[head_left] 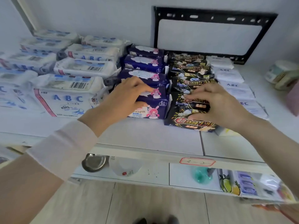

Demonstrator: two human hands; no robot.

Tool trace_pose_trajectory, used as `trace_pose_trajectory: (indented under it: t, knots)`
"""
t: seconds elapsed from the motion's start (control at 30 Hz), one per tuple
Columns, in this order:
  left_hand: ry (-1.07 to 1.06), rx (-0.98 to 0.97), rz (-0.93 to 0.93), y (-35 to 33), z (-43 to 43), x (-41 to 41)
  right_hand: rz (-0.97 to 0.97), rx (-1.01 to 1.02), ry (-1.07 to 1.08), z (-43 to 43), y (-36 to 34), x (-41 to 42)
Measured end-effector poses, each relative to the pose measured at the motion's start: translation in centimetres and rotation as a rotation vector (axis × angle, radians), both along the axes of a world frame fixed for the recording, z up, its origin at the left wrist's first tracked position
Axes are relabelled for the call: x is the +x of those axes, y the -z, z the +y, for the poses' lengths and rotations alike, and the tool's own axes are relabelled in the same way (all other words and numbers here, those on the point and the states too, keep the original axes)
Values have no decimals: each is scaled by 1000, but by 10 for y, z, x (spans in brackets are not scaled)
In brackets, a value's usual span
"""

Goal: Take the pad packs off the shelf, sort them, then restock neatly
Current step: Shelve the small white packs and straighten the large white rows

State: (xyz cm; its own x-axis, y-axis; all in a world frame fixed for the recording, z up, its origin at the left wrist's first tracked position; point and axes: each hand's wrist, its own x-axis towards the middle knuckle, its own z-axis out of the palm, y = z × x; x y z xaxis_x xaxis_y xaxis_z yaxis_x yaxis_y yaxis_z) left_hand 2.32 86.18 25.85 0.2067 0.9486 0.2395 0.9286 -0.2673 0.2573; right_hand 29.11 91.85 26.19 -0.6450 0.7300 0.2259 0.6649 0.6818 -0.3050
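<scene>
On the shelf (145, 136) the pad packs stand in rows running near to far, each pack's long axis left to right. The left hand (129, 96) clasps the nearest navy bunny pack (150, 111), fingers over its top, thumb on its front. Just right, the right hand (223, 105) curls its fingers over the near black 420 packs (191, 124). White ABC packs (64, 97) sit further left.
</scene>
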Motion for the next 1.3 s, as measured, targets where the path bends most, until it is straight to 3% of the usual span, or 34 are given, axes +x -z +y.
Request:
trace_pose_trajectory:
  t: [0.6,1.13,1.23,1.3]
  knots:
    - [93,60,-48,6,-10,-1,67,-1,-30,11,3,3]
    - [101,35,-70,10,-9,-3,-8,-43,-69,10,-1,0]
    - [79,-34,-97,0,-5,-6,83,-164,-34,14,-15,0]
    - [34,-46,-123,-10,6,-9,168,-138,15,25,-24,1]
